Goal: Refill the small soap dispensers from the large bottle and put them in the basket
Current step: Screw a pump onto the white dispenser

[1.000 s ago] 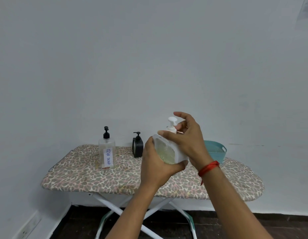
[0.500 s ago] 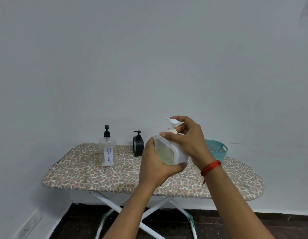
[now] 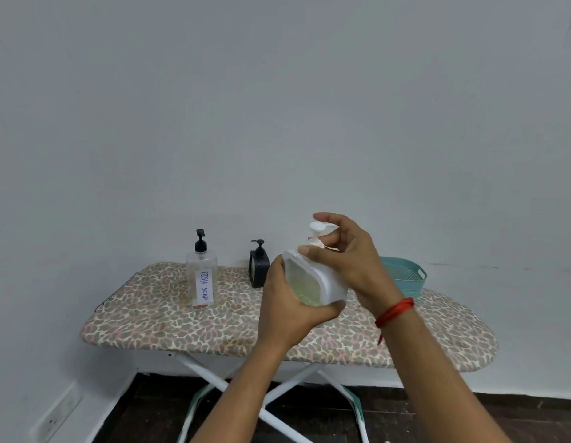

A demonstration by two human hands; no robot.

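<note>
White small dispenser (image 3: 322,282) was held up before the ironing board (image 3: 214,327), left hand (image 3: 287,311) clamped round its body, right hand (image 3: 351,266) pinching the pump (image 3: 316,230), nozzle swung round versus half a second earlier, so probably being unscrewed for refilling.

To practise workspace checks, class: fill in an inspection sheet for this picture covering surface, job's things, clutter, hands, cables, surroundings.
Surface: ironing board with leopard-print fabric cover.
Job's things: tall clear plastic pump bottle labelled DISH SOAP and small black pump dispenser stand apart on the board; teal perforated plastic basket at its back right; white square plastic dispenser held above it.
Clutter: nothing seen.
Hands: left hand grips the white dispenser's body; right hand pinches its pump neck.
Cables: nothing seen.
Surroundings: plain white wall, dark floor, wall socket low left.
</note>
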